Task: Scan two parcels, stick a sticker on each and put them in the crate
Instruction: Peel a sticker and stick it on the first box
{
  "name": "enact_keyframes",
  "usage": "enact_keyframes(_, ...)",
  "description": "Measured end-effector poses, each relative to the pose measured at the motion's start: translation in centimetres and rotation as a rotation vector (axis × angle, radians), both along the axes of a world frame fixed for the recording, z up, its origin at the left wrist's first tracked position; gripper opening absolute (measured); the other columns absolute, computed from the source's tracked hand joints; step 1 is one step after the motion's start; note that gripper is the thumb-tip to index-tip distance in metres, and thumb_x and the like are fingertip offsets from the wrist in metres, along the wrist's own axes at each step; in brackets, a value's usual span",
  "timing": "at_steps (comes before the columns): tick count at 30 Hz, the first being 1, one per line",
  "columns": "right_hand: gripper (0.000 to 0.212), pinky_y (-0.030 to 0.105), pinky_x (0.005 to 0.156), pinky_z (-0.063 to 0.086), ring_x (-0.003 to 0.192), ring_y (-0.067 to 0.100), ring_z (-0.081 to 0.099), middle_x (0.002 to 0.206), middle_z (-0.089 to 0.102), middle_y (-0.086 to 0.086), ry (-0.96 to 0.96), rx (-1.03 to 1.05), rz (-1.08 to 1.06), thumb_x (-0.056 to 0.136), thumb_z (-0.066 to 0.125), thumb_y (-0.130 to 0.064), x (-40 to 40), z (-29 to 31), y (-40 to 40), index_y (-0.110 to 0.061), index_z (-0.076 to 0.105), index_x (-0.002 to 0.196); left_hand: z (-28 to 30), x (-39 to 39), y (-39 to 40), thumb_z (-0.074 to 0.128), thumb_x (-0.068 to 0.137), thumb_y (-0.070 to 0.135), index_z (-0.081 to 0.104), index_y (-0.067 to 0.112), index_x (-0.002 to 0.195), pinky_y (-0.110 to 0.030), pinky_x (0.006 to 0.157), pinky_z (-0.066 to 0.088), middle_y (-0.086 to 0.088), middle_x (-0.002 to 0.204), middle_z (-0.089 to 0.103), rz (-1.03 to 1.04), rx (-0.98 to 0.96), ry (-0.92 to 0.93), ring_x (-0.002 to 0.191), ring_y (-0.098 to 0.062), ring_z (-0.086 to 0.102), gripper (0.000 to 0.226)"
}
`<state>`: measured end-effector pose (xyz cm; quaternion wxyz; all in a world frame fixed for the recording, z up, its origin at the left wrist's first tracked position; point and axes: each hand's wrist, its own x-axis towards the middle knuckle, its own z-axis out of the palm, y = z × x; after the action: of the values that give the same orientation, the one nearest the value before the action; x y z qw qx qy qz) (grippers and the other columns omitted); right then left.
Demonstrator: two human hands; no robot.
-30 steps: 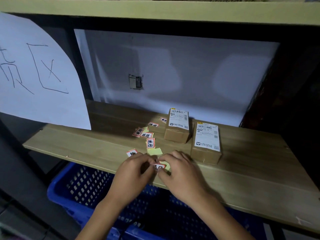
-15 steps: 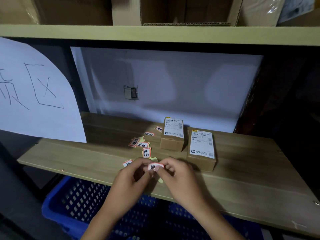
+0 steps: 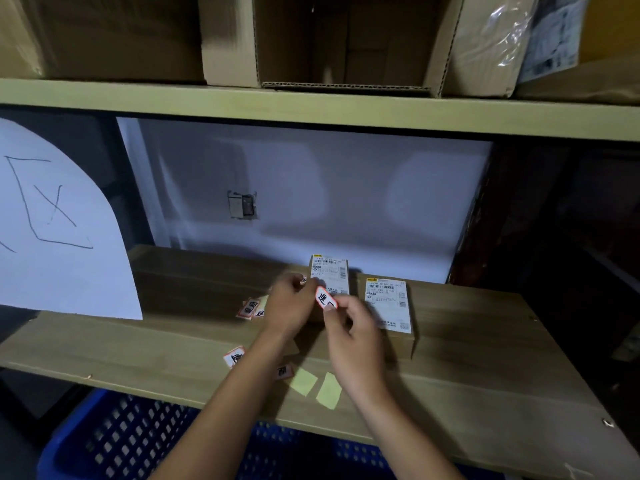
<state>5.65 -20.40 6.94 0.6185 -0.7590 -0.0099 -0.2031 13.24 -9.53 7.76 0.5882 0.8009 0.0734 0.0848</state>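
Fingers [image 3: 330, 317] of the right hand [image 3: 353, 341] pinch a red-edged sticker [image 3: 325, 298] just before the rear parcel [image 3: 329, 275], the left hand [image 3: 289, 303] curled and blurred beside it, second parcel [image 3: 389, 306] right, blue crate [image 3: 121, 441] below the shelf [image 3: 485, 358].

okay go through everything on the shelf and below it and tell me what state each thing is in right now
Left parcel: on shelf, closed, partly behind the hands.
Right parcel: on shelf, closed, no sticker visible.
Sticker: peeled, pinched in right hand, over left parcel.
Left hand: at left parcel; blurred.
Backing papers: two, discarded on shelf.
Loose stickers: scattered, unused.
Crate: below shelf; contents unclear.
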Motion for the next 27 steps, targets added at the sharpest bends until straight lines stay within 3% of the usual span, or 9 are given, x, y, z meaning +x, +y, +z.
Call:
enact_keyframes(4,0.013,0.002,0.07,0.04,0.083,-0.014,0.058,0.086,0.065,-0.016,-0.046,-0.027,-0.103,0.097,0.06,-0.013,1.4,0.4,-0.5,-0.023,0.067,0.093,-1.0,1.7,-0.7,0.069,0.092,0.045,0.073,0.014,0.095,-0.04,0.087,0.057,-0.007,0.098,0.079,0.014,0.056,0.031,0.097,-0.029,0.073,0.032)
enact_keyframes(7,0.011,0.006,0.071,0.039,0.085,-0.017,0.055,0.086,0.062,-0.017,-0.076,-0.047,-0.173,0.096,0.061,-0.011,2.8,0.4,-1.6,-0.019,0.068,0.092,-1.1,1.8,-0.9,0.069,0.093,0.045,0.073,0.015,0.105,-0.032,0.078,0.048,-0.002,0.101,0.077,0.003,0.103,0.045,0.095,-0.026,0.07,0.032)
enact_keyframes(10,0.01,0.004,0.074,0.039,0.083,-0.009,0.057,0.086,0.062,-0.015,-0.094,-0.087,-0.197,0.096,0.061,-0.012,4.1,0.1,-2.3,-0.017,0.069,0.093,-1.0,1.6,-0.6,0.07,0.093,0.03,0.069,0.027,0.116,-0.03,0.087,0.05,0.006,0.108,0.075,-0.019,0.056,-0.032,0.104,-0.02,0.072,0.023)
enact_keyframes(13,0.01,0.028,0.076,0.05,0.082,0.008,0.065,0.086,0.071,-0.009,-0.06,-0.105,-0.095,0.096,0.061,-0.013,5.0,-0.6,-3.1,-0.019,0.069,0.094,-1.0,1.4,0.0,0.067,0.098,0.013,0.07,0.019,0.132,-0.02,0.095,0.043,0.008,0.121,0.067,-0.092,0.133,-0.173,0.117,-0.013,0.063,0.035)
enact_keyframes(17,0.009,0.042,0.089,0.054,0.101,0.013,0.065,0.101,0.069,-0.008,-0.112,-0.317,0.021,0.092,0.063,-0.014,5.5,-1.8,-4.5,-0.019,0.069,0.089,-1.1,0.8,1.0,0.053,0.104,0.002,0.079,0.01,0.119,0.003,0.103,0.03,0.004,0.135,0.064,-0.223,0.231,-0.235,0.13,-0.007,0.053,0.031)
enact_keyframes(20,0.007,0.042,0.096,0.052,0.116,0.012,0.06,0.114,0.064,-0.006,-0.163,-0.441,0.047,0.09,0.067,-0.014,5.7,-2.6,-5.3,-0.019,0.072,0.089,-0.8,0.3,1.4,0.045,0.103,-0.002,0.077,0.01,0.123,-0.004,0.109,0.035,0.005,0.133,0.066,-0.281,0.246,-0.214,0.131,-0.007,0.054,0.04)
enact_keyframes(22,0.007,0.04,0.097,0.052,0.119,0.012,0.06,0.117,0.064,-0.003,-0.178,-0.491,0.034,0.09,0.069,-0.013,5.9,-2.9,-5.4,-0.019,0.073,0.09,-0.7,0.1,1.3,0.044,0.098,0.006,0.076,0.012,0.125,-0.001,0.107,0.034,0.005,0.135,0.068,-0.31,0.25,-0.206,0.134,-0.009,0.055,0.042)
enact_keyframes(25,0.005,0.033,0.095,0.05,0.115,0.012,0.062,0.119,0.065,-0.002,-0.184,-0.509,0.007,0.09,0.071,-0.014,5.7,-2.7,-5.3,-0.018,0.073,0.09,-0.5,0.1,1.4,0.047,0.088,0.018,0.074,0.018,0.128,-0.022,0.119,0.035,0.005,0.146,0.064,-0.37,0.277,-0.2,0.14,-0.011,0.052,0.049)
enact_keyframes(27,0.004,0.03,0.09,0.05,0.11,0.012,0.065,0.119,0.066,-0.004,-0.191,-0.532,-0.019,0.089,0.072,-0.016,5.7,-2.6,-5.2,-0.019,0.073,0.09,-0.7,0.3,1.7,0.061,0.091,0.016,0.073,0.021,0.129,-0.028,0.122,0.035,0.005,0.151,0.062,-0.417,0.379,-0.249,0.142,-0.011,0.051,0.041)
